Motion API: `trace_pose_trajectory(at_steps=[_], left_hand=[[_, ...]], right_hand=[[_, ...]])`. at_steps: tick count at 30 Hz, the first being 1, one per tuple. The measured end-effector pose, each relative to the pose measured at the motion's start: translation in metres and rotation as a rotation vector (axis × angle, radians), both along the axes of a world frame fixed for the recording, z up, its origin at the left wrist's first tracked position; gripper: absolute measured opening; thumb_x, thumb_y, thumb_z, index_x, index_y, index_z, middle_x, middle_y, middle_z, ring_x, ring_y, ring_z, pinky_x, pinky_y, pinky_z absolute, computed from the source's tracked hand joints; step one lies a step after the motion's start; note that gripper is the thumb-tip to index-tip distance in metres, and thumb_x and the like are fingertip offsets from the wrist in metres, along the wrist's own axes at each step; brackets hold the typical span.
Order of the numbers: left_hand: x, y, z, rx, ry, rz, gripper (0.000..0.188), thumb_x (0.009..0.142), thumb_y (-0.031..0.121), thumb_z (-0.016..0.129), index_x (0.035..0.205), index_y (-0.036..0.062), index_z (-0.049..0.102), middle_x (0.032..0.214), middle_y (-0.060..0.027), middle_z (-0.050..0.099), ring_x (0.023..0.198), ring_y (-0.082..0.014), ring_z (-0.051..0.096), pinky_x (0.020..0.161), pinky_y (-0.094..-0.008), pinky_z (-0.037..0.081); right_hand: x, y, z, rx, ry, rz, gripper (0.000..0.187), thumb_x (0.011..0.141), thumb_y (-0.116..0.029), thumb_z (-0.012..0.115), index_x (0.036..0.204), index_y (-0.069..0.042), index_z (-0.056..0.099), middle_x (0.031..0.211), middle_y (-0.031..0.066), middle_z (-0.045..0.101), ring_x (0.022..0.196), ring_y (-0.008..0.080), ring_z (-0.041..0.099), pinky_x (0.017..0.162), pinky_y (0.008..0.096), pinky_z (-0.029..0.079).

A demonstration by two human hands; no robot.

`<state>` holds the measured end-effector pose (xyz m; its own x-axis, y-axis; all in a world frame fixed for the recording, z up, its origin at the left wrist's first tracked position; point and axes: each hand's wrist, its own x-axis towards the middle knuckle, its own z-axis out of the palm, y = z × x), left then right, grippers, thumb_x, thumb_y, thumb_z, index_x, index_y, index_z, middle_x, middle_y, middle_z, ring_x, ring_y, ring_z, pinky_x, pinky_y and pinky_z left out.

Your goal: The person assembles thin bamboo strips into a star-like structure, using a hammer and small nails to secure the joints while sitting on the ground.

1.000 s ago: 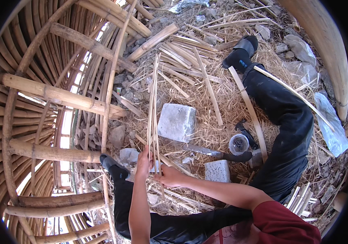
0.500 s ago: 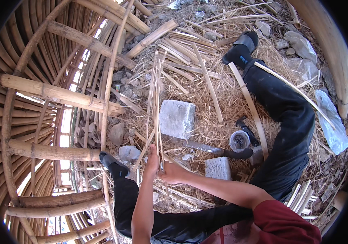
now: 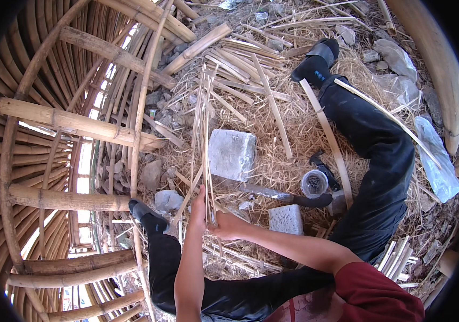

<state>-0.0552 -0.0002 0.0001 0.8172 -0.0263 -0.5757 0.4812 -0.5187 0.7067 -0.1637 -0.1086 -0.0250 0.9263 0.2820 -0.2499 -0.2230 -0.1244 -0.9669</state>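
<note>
With the right hand (image 3: pixel 228 226) clamped on the thin strips (image 3: pixel 206 155) and the left hand (image 3: pixel 198 212) unclear in its grip, evenly gathered strips should handle best.
</note>
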Motion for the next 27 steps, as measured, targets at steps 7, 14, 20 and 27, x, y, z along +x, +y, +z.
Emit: trace_pose_trajectory(at_steps=[7,14,20,27], left_hand=[[0.014,0.019,-0.019,0.186,-0.261,-0.071,0.063,0.101,0.062,0.046,0.104,0.0009,0.060,0.098,-0.0116,0.063,0.097,-0.0267,0.059,0.089,-0.0425,0.044],[-0.006,0.007,0.010,0.384,-0.366,-0.226,0.062,0.102,0.061,0.043,0.108,0.0012,0.056,0.102,-0.0161,0.062,0.096,-0.0265,0.059,0.087,-0.0422,0.044],[-0.001,0.009,0.005,0.199,-0.226,-0.155,0.059,0.103,0.057,0.046,0.103,0.0017,0.064,0.085,-0.0065,0.063,0.072,-0.0156,0.056,0.066,-0.0322,0.045],[-0.008,-0.009,-0.024,-0.133,0.021,-0.073,0.041,0.104,0.049,0.050,0.100,0.0111,0.065,0.079,0.0008,0.061,0.069,-0.0110,0.059,0.062,-0.0294,0.049]], right_hand=[[0.000,0.003,0.005,0.075,0.018,-0.030,0.052,0.092,-0.035,0.061,0.101,0.016,0.057,0.088,0.0317,0.066,0.083,0.0405,0.068,0.073,0.0472,0.052],[-0.002,0.012,-0.005,0.106,0.017,-0.116,0.050,0.089,-0.033,0.060,0.100,0.016,0.057,0.083,0.0279,0.067,0.078,0.0374,0.069,0.072,0.0464,0.052],[-0.003,0.007,-0.004,0.115,0.011,-0.066,0.052,0.090,-0.035,0.061,0.108,0.014,0.058,0.086,0.0246,0.070,0.080,0.0333,0.070,0.073,0.0451,0.054],[-0.010,-0.023,-0.020,0.109,0.145,0.009,0.045,0.091,-0.037,0.064,0.113,0.002,0.064,0.085,0.0144,0.071,0.077,0.0238,0.071,0.069,0.0382,0.055]])
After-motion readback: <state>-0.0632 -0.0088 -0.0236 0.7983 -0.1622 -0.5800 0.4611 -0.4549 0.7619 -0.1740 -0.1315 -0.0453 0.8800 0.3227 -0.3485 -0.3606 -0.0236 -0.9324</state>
